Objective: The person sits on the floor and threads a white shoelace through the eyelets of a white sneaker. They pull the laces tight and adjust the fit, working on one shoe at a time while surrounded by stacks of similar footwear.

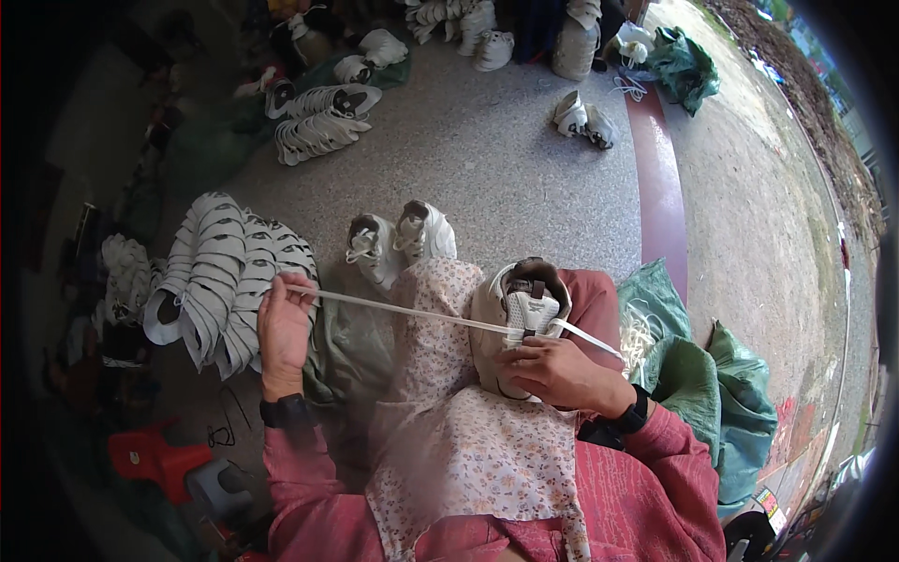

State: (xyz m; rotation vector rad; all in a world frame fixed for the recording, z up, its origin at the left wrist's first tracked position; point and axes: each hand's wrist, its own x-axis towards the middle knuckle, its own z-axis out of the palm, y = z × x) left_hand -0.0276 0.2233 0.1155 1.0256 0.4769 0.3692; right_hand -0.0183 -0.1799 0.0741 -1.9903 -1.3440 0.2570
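Note:
A white and beige sneaker (491,311) with a dark lining rests on my lap, its opening pointing away from me. A flat white shoelace (403,310) runs taut from its eyelet area out to the left. My left hand (286,328) is raised beside the stacked uppers, the lace pinched between thumb and fingers. Curled over the front of the sneaker, my right hand (560,371) grips it close to the eyelets; its fingertips are partly hidden. Another stretch of lace trails from the sneaker past my right wrist.
Nested shoe uppers (201,281) stand at left. Two laced sneakers (426,232) sit on the floor beyond my knees. More laces (639,339) lie on a green sack (688,375) at right. A red stool (154,459) is at lower left. Another pair (582,120) lies farther off.

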